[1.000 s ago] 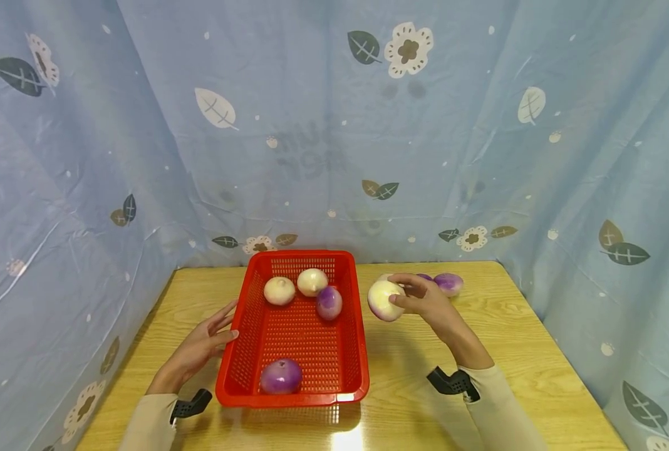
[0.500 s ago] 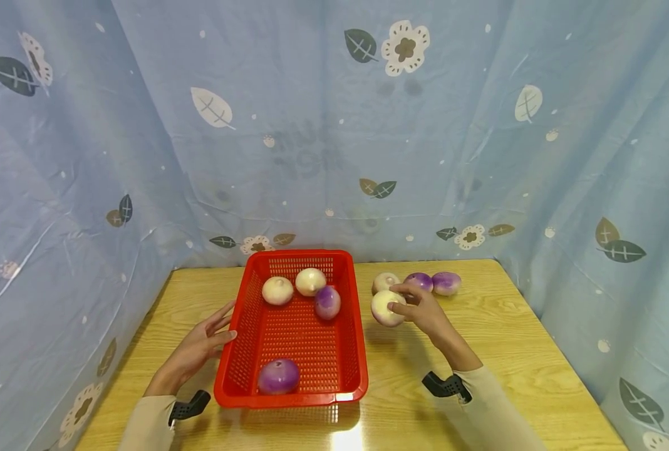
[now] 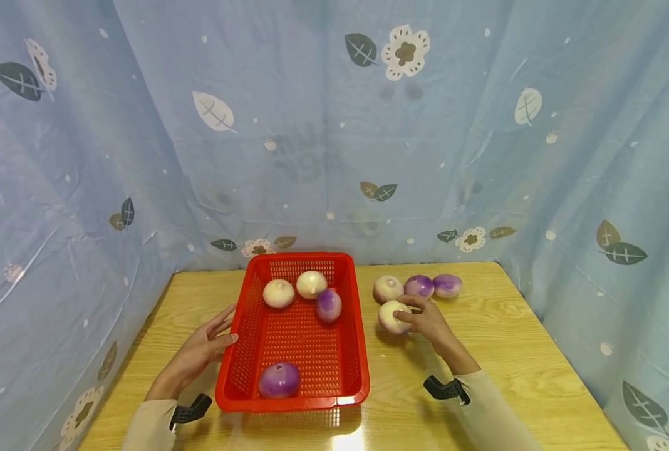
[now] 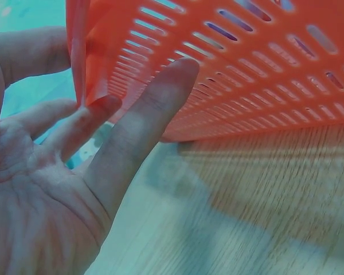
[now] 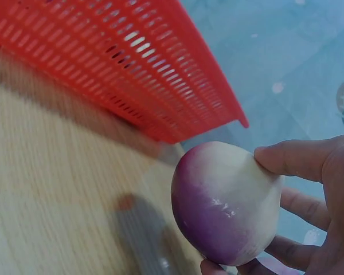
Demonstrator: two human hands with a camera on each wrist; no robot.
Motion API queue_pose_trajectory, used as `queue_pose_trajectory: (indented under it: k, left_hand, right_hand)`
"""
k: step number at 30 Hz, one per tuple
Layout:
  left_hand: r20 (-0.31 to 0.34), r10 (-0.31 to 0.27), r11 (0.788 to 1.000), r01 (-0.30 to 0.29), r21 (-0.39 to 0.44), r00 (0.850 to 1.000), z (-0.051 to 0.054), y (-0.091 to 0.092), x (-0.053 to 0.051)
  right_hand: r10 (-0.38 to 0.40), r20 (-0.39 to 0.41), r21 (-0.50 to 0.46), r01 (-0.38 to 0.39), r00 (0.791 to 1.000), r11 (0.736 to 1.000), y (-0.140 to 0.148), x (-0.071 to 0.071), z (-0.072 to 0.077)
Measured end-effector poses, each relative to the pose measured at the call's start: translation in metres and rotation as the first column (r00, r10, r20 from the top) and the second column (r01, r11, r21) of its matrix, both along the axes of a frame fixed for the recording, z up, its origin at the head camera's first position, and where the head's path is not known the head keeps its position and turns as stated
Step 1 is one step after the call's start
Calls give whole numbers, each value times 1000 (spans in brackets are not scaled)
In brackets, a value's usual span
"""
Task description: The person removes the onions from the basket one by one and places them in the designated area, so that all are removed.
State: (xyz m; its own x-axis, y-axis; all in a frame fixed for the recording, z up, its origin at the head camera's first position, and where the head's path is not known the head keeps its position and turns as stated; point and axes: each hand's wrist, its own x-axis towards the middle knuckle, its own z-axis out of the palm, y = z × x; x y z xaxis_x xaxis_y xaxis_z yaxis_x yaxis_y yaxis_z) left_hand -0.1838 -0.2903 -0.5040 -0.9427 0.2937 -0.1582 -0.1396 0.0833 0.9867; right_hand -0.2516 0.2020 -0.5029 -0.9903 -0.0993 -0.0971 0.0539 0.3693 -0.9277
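Note:
A purple-and-white turnip (image 3: 394,317) is in my right hand (image 3: 428,321), pinched between thumb and fingers. In the right wrist view, the held turnip (image 5: 226,203) shows a purple lower side and a pale top. It is low over the table; whether it touches the wood I cannot tell. On the left, my left hand (image 3: 195,349) lies against the side of a red plastic basket (image 3: 292,404), fingers spread and fairly straight. The left wrist view has the fingertips at the basket's rim and the thumb (image 4: 155,97) along its slotted wall.
Inside the basket lie several turnips, one of them a purple turnip (image 3: 280,380) near the front. Behind my right hand, a white turnip (image 3: 388,288), a purple turnip (image 3: 420,286) and another purple turnip (image 3: 448,285) form a row on the wooden table (image 3: 498,351). A blue patterned curtain (image 3: 289,156) surrounds the table.
My right hand has lowered the turnip toward the table, slightly right and nearer me. The row of turnips behind it has come into fuller view. My left hand stays at the basket.

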Motion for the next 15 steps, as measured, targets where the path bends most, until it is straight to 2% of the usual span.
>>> queue_pose_trajectory:
  k: [15]
  left_hand:
    - [-6,0,1000,0,-6,1000,0,0,0]
  right_hand:
    - [-35,-23,32,36,999,999,-2,-4,-14]
